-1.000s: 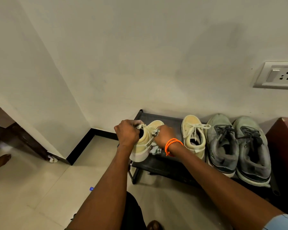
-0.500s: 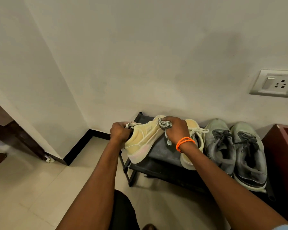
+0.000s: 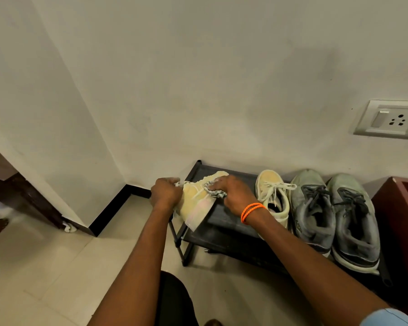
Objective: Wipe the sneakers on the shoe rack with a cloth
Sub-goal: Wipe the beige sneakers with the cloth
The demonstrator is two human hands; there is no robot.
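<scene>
- Sneakers, four: one yellow sneaker [image 3: 194, 198] gripped by left hand [image 3: 165, 193]; three on shoe rack [image 3: 224, 229].
- Cloth [image 3: 216, 191], one: clenched in right hand [image 3: 233, 193], pressed on the held sneaker.

A home: shoe rack [image 3: 224, 220], tiled floor [image 3: 57, 267], wall socket [image 3: 386, 120].

Pale cream walls [image 3: 198, 78] meet in a corner at 10 o'clock above a black skirting [image 3: 108, 212]. Beige floor tiles [image 3: 57, 267] spread below. A white wall socket [image 3: 386, 120] sits at 2 o'clock; dark wooden furniture [image 3: 7, 175] stands at 9 o'clock.
</scene>
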